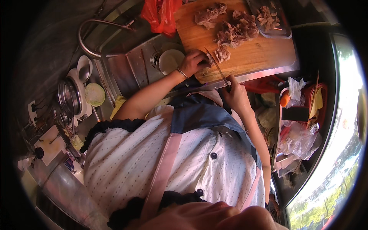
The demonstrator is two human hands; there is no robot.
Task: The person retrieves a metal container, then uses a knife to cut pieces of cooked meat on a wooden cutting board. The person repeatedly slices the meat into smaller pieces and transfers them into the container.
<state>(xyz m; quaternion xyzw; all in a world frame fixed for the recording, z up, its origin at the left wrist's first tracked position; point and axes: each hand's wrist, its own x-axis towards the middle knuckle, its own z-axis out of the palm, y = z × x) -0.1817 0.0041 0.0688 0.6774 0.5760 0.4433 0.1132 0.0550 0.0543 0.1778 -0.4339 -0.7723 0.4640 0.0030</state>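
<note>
My right hand (237,95) grips the handle of a kitchen knife (219,67), its blade pointing away over the front left part of a wooden cutting board (267,54). With bent fingers, my left hand (196,61), wearing a bracelet, holds a small piece of cooked meat (210,59) against the board, just left of the blade. Cut meat slices (222,54) lie right of the blade. Farther back are a large heap of meat (238,28) and another chunk of meat (210,15).
A clear tray (283,35) holding meat scraps overlaps the board's back right. Left are a red plastic bag (161,17), a sink (135,64) with a white bowl (171,61), a faucet (82,38) and a cut cabbage (95,94). Plastic bags (299,141) and a phone (295,113) lie right.
</note>
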